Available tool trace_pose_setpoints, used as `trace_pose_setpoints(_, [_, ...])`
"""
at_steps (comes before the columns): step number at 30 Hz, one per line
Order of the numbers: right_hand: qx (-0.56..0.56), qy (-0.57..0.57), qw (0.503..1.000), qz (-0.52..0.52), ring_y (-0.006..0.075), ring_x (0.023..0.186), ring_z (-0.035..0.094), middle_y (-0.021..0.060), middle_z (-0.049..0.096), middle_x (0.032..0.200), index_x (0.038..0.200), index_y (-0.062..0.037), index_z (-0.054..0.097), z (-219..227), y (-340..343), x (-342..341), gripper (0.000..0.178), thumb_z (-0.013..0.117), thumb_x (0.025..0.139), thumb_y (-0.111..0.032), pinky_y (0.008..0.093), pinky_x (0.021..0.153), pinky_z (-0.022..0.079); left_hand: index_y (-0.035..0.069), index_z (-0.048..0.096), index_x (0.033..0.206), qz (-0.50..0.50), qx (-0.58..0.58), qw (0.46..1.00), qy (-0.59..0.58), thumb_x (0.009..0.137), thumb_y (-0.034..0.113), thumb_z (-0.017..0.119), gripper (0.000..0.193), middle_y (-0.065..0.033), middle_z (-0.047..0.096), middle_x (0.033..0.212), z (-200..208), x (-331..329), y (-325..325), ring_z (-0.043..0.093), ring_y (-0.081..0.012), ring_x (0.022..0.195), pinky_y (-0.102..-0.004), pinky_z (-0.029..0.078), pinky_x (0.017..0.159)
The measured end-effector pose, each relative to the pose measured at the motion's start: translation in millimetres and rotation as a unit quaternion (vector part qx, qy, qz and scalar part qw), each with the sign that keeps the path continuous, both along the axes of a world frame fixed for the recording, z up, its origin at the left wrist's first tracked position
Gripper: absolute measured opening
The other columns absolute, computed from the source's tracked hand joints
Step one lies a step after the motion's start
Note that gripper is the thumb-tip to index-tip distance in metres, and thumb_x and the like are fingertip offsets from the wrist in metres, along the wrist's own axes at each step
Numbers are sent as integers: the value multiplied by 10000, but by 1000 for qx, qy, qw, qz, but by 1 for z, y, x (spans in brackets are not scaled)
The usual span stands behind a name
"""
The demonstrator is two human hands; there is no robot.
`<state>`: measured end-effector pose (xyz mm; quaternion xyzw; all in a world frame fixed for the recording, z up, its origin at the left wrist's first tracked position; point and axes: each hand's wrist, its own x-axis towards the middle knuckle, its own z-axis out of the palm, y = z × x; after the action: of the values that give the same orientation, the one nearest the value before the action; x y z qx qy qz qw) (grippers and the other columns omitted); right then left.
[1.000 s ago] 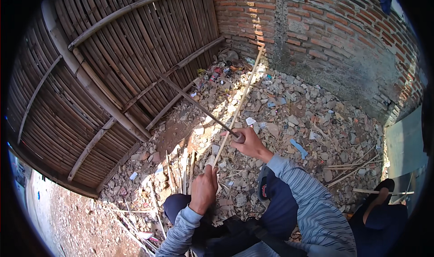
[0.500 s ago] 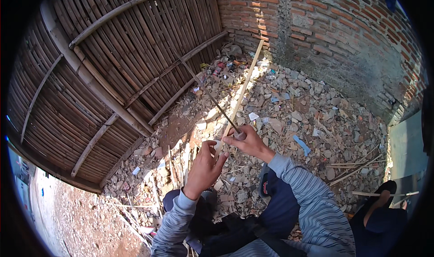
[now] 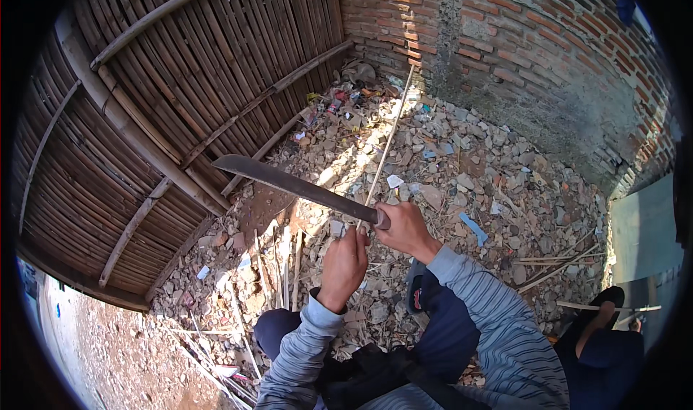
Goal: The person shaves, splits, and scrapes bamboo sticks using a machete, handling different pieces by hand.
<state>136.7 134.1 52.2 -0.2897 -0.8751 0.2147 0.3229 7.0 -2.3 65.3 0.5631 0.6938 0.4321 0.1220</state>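
Grey-sleeved, the right hand [image 3: 404, 229] grips a machete [image 3: 303, 189] by its handle mid-frame, blade jutting left; beside it, the left hand [image 3: 342, 265] pinches the near end of a pale strip [image 3: 393, 127] running up toward the brick wall [image 3: 422, 16], upper centre.

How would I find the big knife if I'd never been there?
Start at the tall, brown slatted wall on the left. Go right and down to the right hand with the striped grey sleeve, gripping the long, metal knife. Broad and dark, it stands out from the thin, pale, wood-like strip near its handle.
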Motion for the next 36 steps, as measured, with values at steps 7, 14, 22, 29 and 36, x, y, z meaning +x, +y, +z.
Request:
trace_pose_setpoints(7, [20,-22,1000,-8,408,652,678,190,657,663,883,-61,736,-8,14,-15,164,732,745,-150,477,601,532,-9,580,933,33,-29,998,37,1070,207,527,261,-274,624,636,-10,-13,-5,635,-480,586,-575,479,524])
trace_pose_setpoints(14, [25,-30,999,-4,422,662,674,200,646,652,868,-72,743,-11,5,-27,133,716,760,-145,489,618,530,5,572,954,76,-47,989,119,1083,233,510,269,-260,612,584,-14,-20,-11,645,-458,544,-561,497,479])
trace_pose_setpoints(22, [-20,-30,998,-51,417,672,687,181,680,683,899,-102,759,-5,10,-24,220,714,695,-171,506,634,554,12,547,950,85,-43,986,136,1082,227,512,254,-240,606,566,-4,-16,-19,635,-435,505,-541,484,446])
trace_pose_setpoints(29, [18,-46,997,-54,416,675,693,188,684,687,889,-83,748,-2,30,-14,182,696,732,-159,503,654,570,24,502,962,80,-37,982,168,1085,241,516,251,-222,609,557,-15,-13,-16,633,-418,488,-528,481,433])
trace_pose_setpoints(36, [56,-103,991,-58,424,686,690,195,683,695,906,-82,751,9,39,-11,192,696,740,-162,507,643,563,27,487,952,86,-56,979,174,1092,248,503,262,-218,617,566,-15,-12,-20,643,-411,500,-516,481,429])
